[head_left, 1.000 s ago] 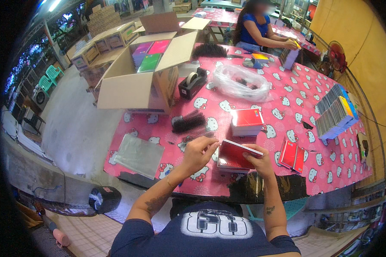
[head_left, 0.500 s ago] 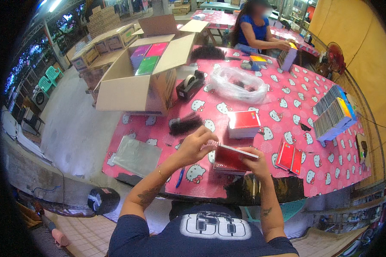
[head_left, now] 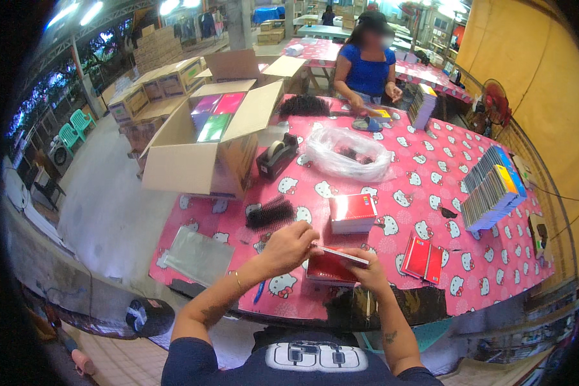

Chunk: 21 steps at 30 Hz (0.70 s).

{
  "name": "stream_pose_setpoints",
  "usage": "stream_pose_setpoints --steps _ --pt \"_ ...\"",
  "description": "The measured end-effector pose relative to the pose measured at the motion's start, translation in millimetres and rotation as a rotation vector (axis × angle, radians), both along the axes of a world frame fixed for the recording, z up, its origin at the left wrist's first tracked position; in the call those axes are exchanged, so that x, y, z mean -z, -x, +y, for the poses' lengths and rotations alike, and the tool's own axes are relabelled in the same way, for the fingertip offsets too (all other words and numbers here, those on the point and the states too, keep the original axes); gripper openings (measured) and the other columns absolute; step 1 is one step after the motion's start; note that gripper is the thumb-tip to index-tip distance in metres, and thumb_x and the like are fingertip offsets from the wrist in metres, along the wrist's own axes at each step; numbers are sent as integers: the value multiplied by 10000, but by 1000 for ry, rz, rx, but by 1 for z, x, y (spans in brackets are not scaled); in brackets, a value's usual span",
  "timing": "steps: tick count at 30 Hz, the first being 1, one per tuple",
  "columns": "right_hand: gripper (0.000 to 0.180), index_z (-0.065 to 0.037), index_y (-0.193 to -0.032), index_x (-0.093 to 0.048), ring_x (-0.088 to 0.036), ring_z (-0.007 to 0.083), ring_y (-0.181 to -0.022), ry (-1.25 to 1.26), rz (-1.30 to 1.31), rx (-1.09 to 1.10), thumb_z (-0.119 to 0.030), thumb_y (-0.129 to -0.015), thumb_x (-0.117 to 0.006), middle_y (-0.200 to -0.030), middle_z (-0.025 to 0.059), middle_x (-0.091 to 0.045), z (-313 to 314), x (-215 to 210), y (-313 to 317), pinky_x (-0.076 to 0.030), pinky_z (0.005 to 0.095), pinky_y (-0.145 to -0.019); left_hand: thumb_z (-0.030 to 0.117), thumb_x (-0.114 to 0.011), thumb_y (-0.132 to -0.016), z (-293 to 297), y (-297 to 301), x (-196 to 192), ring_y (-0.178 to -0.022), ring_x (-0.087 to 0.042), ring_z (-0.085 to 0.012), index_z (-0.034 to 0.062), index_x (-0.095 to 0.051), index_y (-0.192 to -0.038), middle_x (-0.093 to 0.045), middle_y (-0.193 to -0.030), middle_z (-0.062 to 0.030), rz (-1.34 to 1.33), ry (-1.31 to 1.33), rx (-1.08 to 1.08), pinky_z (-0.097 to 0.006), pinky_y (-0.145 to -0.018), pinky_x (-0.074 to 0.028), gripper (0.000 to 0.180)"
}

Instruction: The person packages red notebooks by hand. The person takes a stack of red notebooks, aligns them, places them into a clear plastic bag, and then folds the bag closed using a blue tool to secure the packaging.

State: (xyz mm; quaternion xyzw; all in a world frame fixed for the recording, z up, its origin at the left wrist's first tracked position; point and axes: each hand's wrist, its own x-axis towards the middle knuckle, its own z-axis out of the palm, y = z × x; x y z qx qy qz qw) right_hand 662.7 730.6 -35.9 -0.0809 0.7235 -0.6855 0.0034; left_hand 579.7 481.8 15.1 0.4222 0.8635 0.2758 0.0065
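A thin red notebook is tilted up on edge in front of me, its white page edges showing. My right hand grips its right end, thumb on top. At the notebook's left end, the fingers of my left hand are pinched together; whatever is between them is too small to make out. Directly below lies a stack of red notebooks, partly covered by the held one. Another red notebook stack stands just beyond. To the left is a pile of black spiral coils.
Two red notebooks lie at right, near tall notebook rows. Clear plastic sheets, a blue pen, a tape dispenser, a plastic bag and an open carton surround the work. A co-worker stands across the table.
My left hand has closed in on the notebook's left end, and the notebook is tipped more edge-on. The view has tilted up. The co-worker's hand has moved from the notebook stack.
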Motion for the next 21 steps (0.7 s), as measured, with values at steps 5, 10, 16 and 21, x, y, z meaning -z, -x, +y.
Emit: stream_pose_setpoints --steps 5,10,16,21 --pt "293 -42 -1189 -690 -610 67 -918 -24 61 34 -14 -897 -693 -1013 13 -720 0 8 -1 -495 241 -824 538 -515 -946 32 -47 51 -1405 -308 -379 -10 -370 -1423 -373 -1479 -210 561 -16 -329 -614 -1139 -157 741" --pt "304 -35 -1201 -681 -606 65 -931 -20 80 2 5 -899 -674 -1039 29 -725 -3 -2 -4 -500 248 -832 373 -636 -919 8 -18 21 -1056 -602 -308 80 -615 -1154 -624 -1112 -128 348 -53 -183 -559 -1094 -292 376" --pt "331 -46 -1227 -668 -613 76 -942 -33 190 -9 6 -901 -664 -1037 52 -728 0 1 1 -504 261 -846 401 -647 -909 9 -11 21 -1052 -591 -328 76 -609 -1143 -587 -1202 -155 168 -60 -77 -500 -1011 -382 403" --pt "366 -53 -1235 -662 -648 99 -918 -10 143 51 -6 -873 -680 -1020 75 -735 0 12 3 -515 276 -831 627 -389 -955 36 -73 113 -1507 -94 -405 -30 -147 -1546 -147 -1616 -239 559 19 -356 -631 -1172 -42 916"
